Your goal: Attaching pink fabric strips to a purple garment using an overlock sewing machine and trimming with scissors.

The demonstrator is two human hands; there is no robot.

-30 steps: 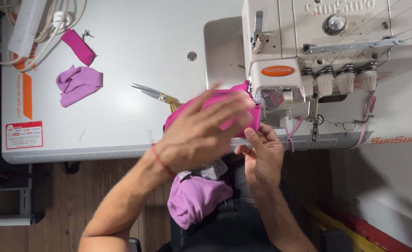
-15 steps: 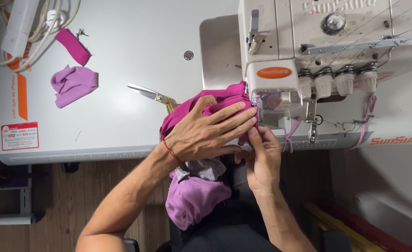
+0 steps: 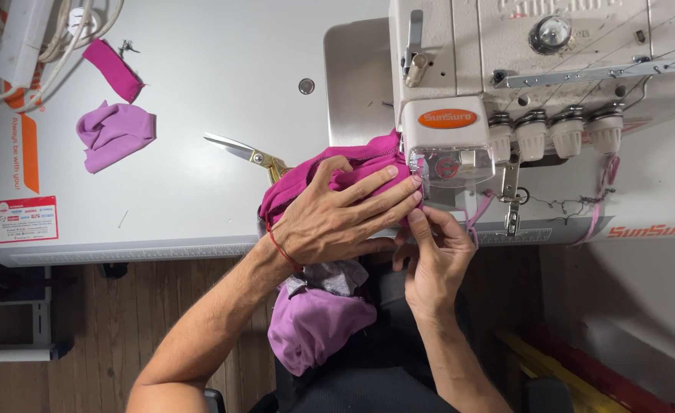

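My left hand [image 3: 337, 218] lies flat with spread fingers on a bunch of magenta fabric [image 3: 352, 167] at the table's front edge, pressing it toward the foot of the white overlock sewing machine [image 3: 505, 84]. My right hand [image 3: 433, 256] pinches the fabric's edge just below the machine's clear guard [image 3: 456, 164]. More fabric, lighter purple [image 3: 314, 325], hangs down into my lap. Gold-handled scissors [image 3: 245, 151] lie just left of the fabric, partly under it.
On the white table [image 3: 200, 92] at the left lie a folded lilac piece [image 3: 114, 134] and a magenta strip [image 3: 112, 70]. A power strip with cables [image 3: 27, 34] sits at the far left corner. Thread cones line the machine's front. Wooden floor below.
My left hand has come down flat and spread on the magenta fabric, which has slid right up to the machine's foot. My right hand has moved up to the fabric's edge.
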